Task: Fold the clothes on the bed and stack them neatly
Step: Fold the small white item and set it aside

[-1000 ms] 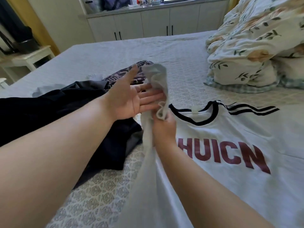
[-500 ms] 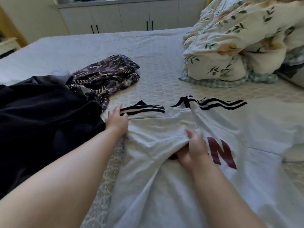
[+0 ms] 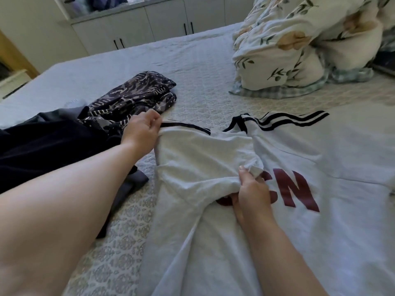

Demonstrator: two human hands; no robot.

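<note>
Head view: my two bare hands on the bed [image 3: 203, 60].
White cotton T-shirt with dark red letters [image 3: 320, 167]: flat on the bed, left side folded over.
Left hand [image 3: 142, 130]: pinches the black-striped sleeve edge.
Right hand [image 3: 252, 192]: grips bunched white fabric mid-chest.

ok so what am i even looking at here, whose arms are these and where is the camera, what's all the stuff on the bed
There is no machine here. A person wears one wide-angle camera on the head, looking forward and down, so the two bare arms are that person's own.

They are folding a white T-shirt with dark red letters and black-striped trim, laid on the bed. One side is folded across the front, covering part of the lettering. The left hand pinches the folded edge near the collar. The right hand grips a bunch of the folded fabric at the chest.

To the left lie a black garment and a crumpled dark patterned garment. A floral duvet is heaped at the far right, with white cabinets beyond the bed.
</note>
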